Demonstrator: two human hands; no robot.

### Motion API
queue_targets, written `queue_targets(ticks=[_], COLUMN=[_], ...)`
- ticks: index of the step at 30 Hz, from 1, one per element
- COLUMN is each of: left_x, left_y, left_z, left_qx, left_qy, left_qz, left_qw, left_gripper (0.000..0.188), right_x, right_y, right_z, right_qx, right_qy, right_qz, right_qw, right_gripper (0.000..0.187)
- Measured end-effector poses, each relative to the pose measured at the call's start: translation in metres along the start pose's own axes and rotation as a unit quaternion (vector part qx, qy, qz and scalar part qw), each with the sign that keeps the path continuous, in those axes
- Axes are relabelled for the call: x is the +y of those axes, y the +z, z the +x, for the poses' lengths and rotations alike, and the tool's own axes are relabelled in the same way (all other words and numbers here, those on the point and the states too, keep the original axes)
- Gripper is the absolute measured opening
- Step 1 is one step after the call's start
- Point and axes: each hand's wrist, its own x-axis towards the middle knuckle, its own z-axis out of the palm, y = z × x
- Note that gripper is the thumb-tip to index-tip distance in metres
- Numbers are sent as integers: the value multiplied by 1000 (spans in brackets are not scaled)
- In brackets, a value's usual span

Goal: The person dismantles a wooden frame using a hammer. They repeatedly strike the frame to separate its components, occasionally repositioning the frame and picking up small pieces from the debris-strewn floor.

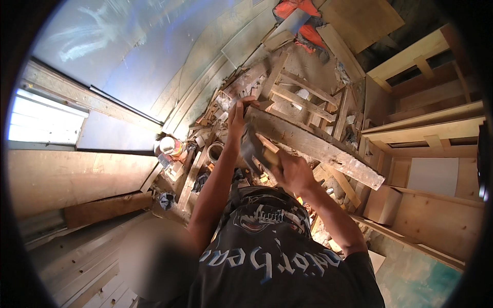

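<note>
Rough weathered plank under left hand

1. Daylight enters from the bright window at the left edge, which is blown out to white.
2. The pale wall panel above it carries hazy glare and streaks.
3. The timber pile in the middle sits in warm, even light with soft shadows.
4. The hammer and the right hand are smeared by motion blur.
5. Fisheye distortion bends the boards near the rim, and a black vignette rings the picture.
6. A smooth blurred patch covers the lower left.
</note>
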Motion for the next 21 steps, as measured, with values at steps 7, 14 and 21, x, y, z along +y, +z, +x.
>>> queue_targets(ticks=[7,14,21], left_x=[9,-5,-20], left_y=[8,-3,-8], left_z=[-8,-3,6], left_qx=[24,14,5], left_qy=[-30,40,-1], left_qz=[20,49,46], left_qw=[999,998,999], left_gripper=[47,45,43], right_x=[9,-44,18], right_y=[16,-27,7], right_z=[4,-2,3], right_qx=[-75,-66,-2], right_qy=[2,-151,-7], right_qz=[-45,-20,-76], right_qw=[996,986,997], right_gripper=[37,22,25])
